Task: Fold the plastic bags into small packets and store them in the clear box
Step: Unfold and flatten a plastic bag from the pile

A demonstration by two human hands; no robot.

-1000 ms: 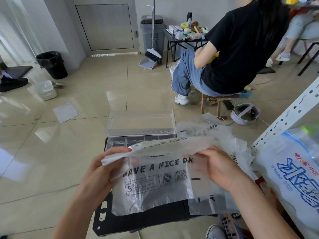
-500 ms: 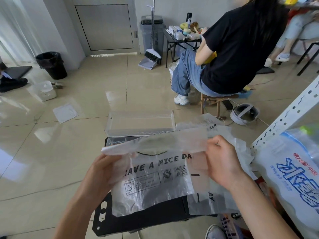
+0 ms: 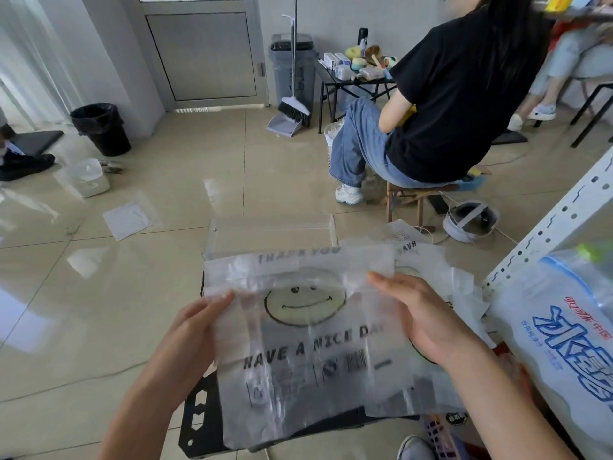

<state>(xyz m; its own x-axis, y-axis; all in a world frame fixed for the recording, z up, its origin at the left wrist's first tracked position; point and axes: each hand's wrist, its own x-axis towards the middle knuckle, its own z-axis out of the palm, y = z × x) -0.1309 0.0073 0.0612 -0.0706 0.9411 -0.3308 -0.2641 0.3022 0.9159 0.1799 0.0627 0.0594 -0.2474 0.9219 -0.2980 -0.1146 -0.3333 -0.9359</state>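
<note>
Two hands gripping one plastic bag above the black tabletop: left hand pinching its left edge, right hand its right. Top flap now opened upward, baring the smiley and "THANK YOU", where a second ago folded down over them. Apparently re-squaring before refolding. Clear box just behind; loose bags at right.

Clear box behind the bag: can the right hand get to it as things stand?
Probably not right away. The right hand is pinching the smiley plastic bag together with the left hand, and the bag hangs between it and the clear box. Once freed, nothing else seems to block it.
</note>
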